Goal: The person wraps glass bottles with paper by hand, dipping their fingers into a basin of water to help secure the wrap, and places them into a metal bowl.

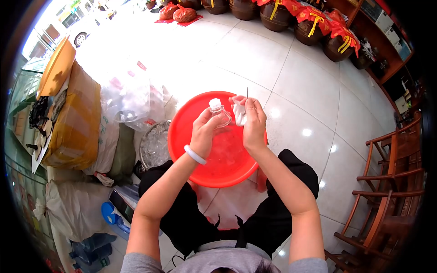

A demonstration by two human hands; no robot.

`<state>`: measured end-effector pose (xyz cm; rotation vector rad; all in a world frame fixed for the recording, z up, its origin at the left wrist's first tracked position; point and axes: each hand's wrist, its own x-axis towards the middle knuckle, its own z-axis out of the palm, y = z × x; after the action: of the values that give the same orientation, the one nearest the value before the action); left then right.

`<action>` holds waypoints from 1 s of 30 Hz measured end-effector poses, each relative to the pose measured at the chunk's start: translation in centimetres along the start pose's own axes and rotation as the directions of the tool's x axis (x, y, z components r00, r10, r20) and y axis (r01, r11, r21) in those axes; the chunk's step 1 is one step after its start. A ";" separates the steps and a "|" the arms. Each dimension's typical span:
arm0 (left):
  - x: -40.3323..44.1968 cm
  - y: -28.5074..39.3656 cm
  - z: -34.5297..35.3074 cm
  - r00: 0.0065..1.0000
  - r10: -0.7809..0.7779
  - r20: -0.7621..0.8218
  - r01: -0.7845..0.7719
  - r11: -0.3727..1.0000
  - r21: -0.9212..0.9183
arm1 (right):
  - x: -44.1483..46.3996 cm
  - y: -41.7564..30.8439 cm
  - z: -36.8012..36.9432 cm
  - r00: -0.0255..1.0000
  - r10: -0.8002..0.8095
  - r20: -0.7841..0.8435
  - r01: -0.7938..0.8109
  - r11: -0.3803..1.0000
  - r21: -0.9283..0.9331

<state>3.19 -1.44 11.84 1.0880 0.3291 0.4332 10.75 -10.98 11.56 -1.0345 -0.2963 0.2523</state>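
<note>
My left hand (203,131) is closed around a small clear glass bottle (223,117) with a white top (215,104), held tilted over a red plastic basin (182,169). Close beside it, my right hand (255,123) pinches a crumpled white cloth (239,113). A thin dark pointed rod (247,92) sticks up from those same fingers; its lower end is hidden. Beneath both hands, the inside of the basin looks wet. A metal bowl (144,152) of clear glass pieces stands against the basin's left side.
To the left are a taped cardboard box (75,123), plastic bags (129,100) and a white sack (73,209). Wooden chairs (382,191) stand at the right. Brown jars (275,19) with red cloths line the back of the tiled floor (314,113).
</note>
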 end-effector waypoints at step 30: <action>-0.7 0.3 -0.9 0.927 -0.250 0.279 0.276 0.960 -0.055 | -1.0 -0.6 0.2 0.981 0.193 0.014 -0.187 0.964 -0.189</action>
<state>2.11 -0.91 11.77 0.9803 0.2068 0.0569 9.83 -11.50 12.08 -1.2474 -0.2532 0.4214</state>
